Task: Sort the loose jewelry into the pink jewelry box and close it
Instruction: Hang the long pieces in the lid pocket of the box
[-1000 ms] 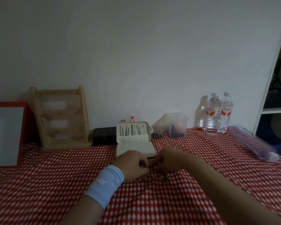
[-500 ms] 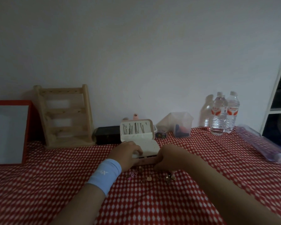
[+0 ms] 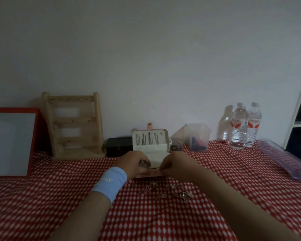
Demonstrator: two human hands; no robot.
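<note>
We've shifted left hand [image 3: 134,164] and right hand [image 3: 174,164] off the loose metal charms [image 3: 163,190]; both now grip the open pink jewelry box [image 3: 150,141] behind them. Nothing's sorted yet.

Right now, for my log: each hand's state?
Left hand: holds the open pink rectangular jewelry box.
Right hand: curled at its rim; grip cannot be told.

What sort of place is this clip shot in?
Probably a room in a home: a red patterned tablecloth against a plain wall, a wooden jewelry stand and water bottles.
</note>
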